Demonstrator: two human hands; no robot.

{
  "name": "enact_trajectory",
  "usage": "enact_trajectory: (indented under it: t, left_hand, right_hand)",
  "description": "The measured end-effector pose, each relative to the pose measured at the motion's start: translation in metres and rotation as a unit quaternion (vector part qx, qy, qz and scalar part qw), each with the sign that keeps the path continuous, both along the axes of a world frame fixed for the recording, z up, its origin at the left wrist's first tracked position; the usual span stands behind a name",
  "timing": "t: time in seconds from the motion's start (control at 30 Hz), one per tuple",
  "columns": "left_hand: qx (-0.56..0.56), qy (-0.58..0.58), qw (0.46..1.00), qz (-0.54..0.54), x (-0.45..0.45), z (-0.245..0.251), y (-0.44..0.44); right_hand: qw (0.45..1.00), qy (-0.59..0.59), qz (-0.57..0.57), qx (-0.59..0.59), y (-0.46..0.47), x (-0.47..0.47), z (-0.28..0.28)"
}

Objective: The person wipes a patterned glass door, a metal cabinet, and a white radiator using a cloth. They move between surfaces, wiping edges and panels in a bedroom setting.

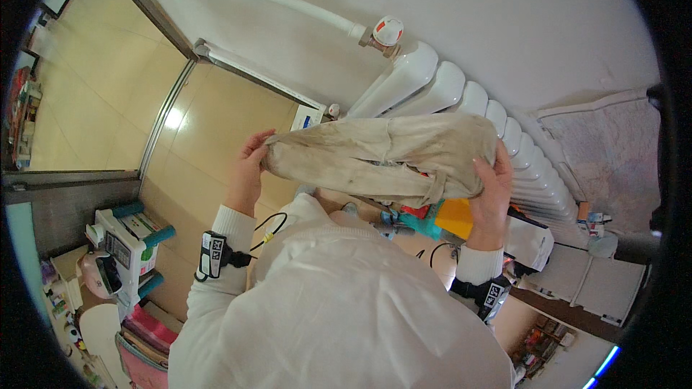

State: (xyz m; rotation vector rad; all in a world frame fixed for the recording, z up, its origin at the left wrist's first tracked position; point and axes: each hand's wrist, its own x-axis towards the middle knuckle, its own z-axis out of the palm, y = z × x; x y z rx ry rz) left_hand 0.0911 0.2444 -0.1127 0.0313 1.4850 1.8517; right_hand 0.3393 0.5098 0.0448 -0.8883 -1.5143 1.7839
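Note:
A stained beige cloth [335, 154] stretches sideways before me, raised above the floor. It looks folded or doubled into a long band, and a gap in its middle lets small coloured bits show through. At its left end, my left hand [246, 170] pinches the edge between thumb and fingers. My right hand [491, 194] grips the opposite end, thumb on the near face and fingers partly hidden behind. Both forearms, in white sleeves, carry strapped-on black devices. Whether the cloth is a garment or a cover, I cannot tell.
Beyond the cloth, a white radiator [421, 73] with a valve [388, 31] runs along the wall. A metal door track [167, 113] crosses the tiled floor at left. Yellow [454, 217] and teal [421, 222] items sit below the cloth; a white desk-like unit [121, 251] stands lower left.

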Motion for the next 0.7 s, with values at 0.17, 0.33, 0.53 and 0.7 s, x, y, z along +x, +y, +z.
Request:
enact_trajectory:
  t: [0.17, 0.33, 0.53, 0.7]
  left_hand:
    - [0.105, -0.136, 0.977, -0.122, 0.029, 0.003, 0.024]
    - [0.170, -0.300, 0.930, -0.129, 0.041, 0.009, 0.052]
    - [0.241, -0.213, 0.947, -0.027, 0.020, 0.015, 0.048]
    - [0.260, -0.232, 0.937, 0.008, 0.008, 0.033, 0.047]
  right_hand:
    - [0.886, -0.178, 0.217, 0.369, -0.029, -0.053, -0.002]
    - [0.670, -0.311, 0.549, 0.391, -0.095, -0.085, -0.020]
    - [0.705, -0.322, 0.530, 0.344, -0.069, -0.054, -0.059]
    - [0.867, -0.255, 0.365, 0.224, -0.037, -0.044, -0.098]
